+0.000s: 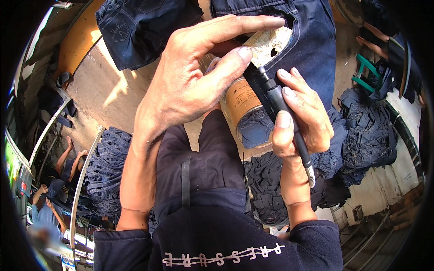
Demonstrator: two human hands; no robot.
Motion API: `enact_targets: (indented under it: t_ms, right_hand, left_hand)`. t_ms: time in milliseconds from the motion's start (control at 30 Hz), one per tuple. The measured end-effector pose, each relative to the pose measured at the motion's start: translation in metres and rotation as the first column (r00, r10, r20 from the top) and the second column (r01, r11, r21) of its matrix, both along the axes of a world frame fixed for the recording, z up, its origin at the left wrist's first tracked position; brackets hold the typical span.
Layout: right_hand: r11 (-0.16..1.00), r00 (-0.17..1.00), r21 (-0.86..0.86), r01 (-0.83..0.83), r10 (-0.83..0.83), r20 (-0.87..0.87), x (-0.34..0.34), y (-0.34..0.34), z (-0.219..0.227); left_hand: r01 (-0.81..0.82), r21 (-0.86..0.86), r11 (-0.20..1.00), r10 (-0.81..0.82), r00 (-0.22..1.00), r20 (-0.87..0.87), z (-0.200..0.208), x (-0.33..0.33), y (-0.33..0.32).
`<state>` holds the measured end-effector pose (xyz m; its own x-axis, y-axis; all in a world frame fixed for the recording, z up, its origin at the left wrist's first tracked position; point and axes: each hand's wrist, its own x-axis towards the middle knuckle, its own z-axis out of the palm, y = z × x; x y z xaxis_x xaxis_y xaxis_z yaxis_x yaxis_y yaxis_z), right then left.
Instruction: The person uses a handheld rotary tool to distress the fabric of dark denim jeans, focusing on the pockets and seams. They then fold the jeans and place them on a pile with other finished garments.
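Note:
My left hand (181,77) reaches across a dark denim garment (314,49), thumb and forefinger curved around the edges of a cream, rough-surfaced flat piece (273,43) with a dark hole in it. That piece sits at the garment's curved, stitched pocket opening; how far it extends inside is hidden. In my right hand (312,117) is a black pen-shaped tool (291,122), gripped between thumb and fingers. Its narrow tip points up toward the cream piece, close to my left thumb. A silvery spring-like part shows at its lower end.
Below the garment stands a tan cylinder (244,101) with dark cloth at its end. Dark garments (142,31) lie at the upper left. Bundled cloth is piled at left (108,167) and right (368,131). A green stool (365,74) and other people's limbs appear at the sides.

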<state>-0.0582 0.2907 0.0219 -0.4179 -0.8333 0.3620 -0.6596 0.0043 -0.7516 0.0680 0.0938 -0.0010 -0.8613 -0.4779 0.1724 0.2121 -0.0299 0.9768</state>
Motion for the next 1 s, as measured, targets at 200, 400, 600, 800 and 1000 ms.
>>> enact_targets:
  t_ms: [200, 400, 600, 800, 1000]
  right_hand:
    - [1.0, 1.0, -0.01, 0.005, -0.005, 0.013, -0.001, 0.0, -0.001]
    - [1.0, 1.0, -0.012, 0.013, -0.013, 0.003, -0.001, 0.003, -0.004]
    - [0.964, 0.976, -0.19, 0.185, -0.158, 0.147, -0.008, 0.015, -0.017]
    - [0.647, 0.608, -0.052, 0.761, -0.682, 0.406, -0.018, 0.057, -0.009]
    - [0.666, 0.68, -0.15, 0.731, -0.692, 0.242, -0.005, 0.095, -0.013]
  left_hand:
    - [-0.056, 0.15, 0.987, 0.041, 0.994, 0.097, 0.005, -0.002, 0.004]
    - [0.033, -0.005, 0.999, -0.032, 0.995, 0.099, 0.001, -0.001, 0.001]
    - [-0.099, 0.115, 0.988, 0.098, 0.995, 0.02, -0.012, -0.005, 0.014]
    - [-0.474, 0.0, 0.881, 0.448, 0.833, 0.324, 0.016, 0.0, 0.001]
    - [-0.472, -0.268, 0.84, 0.524, 0.833, 0.175, 0.045, -0.025, -0.144]
